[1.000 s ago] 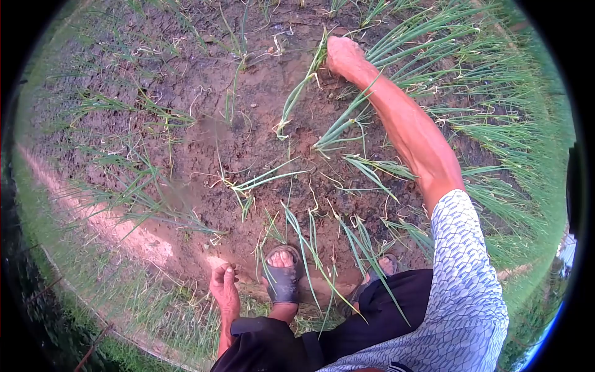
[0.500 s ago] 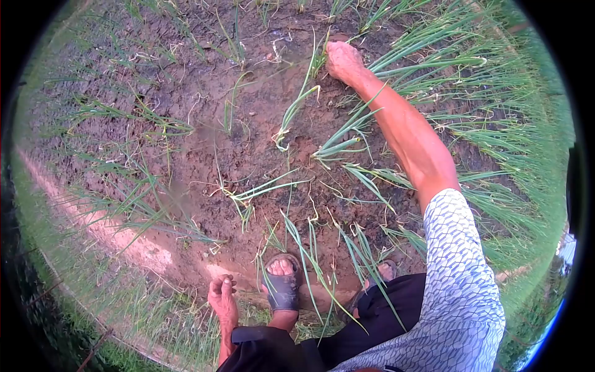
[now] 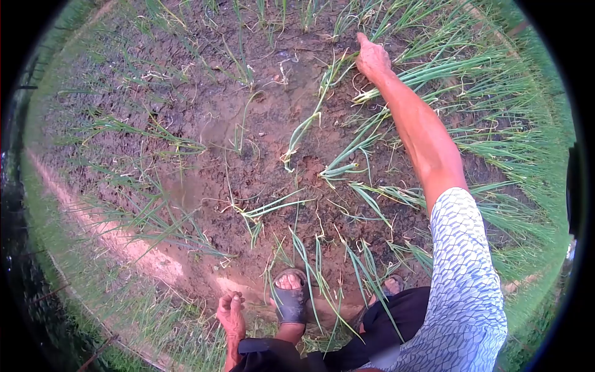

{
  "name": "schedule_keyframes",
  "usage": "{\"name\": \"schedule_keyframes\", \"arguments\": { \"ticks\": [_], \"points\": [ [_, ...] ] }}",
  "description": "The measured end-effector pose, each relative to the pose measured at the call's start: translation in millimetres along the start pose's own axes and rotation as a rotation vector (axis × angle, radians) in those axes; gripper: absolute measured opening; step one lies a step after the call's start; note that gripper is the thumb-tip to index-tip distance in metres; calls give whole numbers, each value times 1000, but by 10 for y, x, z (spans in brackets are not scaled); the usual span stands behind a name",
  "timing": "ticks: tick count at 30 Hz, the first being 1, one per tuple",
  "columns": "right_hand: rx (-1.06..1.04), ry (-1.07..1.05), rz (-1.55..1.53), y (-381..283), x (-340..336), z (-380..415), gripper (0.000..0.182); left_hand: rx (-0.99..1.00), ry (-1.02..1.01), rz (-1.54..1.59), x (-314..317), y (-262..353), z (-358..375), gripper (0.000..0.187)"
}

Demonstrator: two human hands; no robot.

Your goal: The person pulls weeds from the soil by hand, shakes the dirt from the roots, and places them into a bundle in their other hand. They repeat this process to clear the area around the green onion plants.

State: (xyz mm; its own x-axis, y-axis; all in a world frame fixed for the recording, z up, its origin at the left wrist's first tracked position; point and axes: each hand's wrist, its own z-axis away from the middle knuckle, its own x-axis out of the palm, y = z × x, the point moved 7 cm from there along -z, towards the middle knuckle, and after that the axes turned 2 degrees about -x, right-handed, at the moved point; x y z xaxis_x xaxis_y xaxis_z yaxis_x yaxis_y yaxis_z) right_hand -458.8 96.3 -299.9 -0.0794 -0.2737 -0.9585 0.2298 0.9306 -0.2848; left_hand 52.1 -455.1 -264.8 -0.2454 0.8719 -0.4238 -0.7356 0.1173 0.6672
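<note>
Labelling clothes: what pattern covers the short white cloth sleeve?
The sleeve: dark netted lines, clearest in head view.

a white shirt with a netlike blue-grey pattern tops black trousers and dark open-toed sandals.

1. leafy clump: long green leaves, pale base, leaning right, low over brown soil.
2. thin plant: green-yellow, slanted, left of clump.
3. bent plant: green, folded top, pale base, just below thin plant.

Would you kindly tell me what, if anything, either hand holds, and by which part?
Nothing shows in the right hand; whether the curled left hand holds anything cannot be told.
</note>
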Motion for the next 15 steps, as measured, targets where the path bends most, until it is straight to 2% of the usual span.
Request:
{"name": "schedule_keyframes", "arguments": {
  "ticks": [3, 5, 7, 11, 15],
  "points": [
    [-76, 12, 77, -37, 39, -55, 35, -41, -15, -19, -11, -41, 58, 20],
    [-68, 24, 115, -15, 125, -94, 19, -61, -21, 6, -50, -188, 56, 22],
    [-45, 3, 226, -50, 95, -91, 28, -80, -10, -17, -23, -179, 76, 25],
    [-130, 79, 280, -19, 210, -140, 18, -112, -42, 2, 64, -281, 50, 26],
    [-157, 91, 359, 45, 324, -164, 17, -151, -70, -12, 188, -214, 132, 27]
  ]
}}
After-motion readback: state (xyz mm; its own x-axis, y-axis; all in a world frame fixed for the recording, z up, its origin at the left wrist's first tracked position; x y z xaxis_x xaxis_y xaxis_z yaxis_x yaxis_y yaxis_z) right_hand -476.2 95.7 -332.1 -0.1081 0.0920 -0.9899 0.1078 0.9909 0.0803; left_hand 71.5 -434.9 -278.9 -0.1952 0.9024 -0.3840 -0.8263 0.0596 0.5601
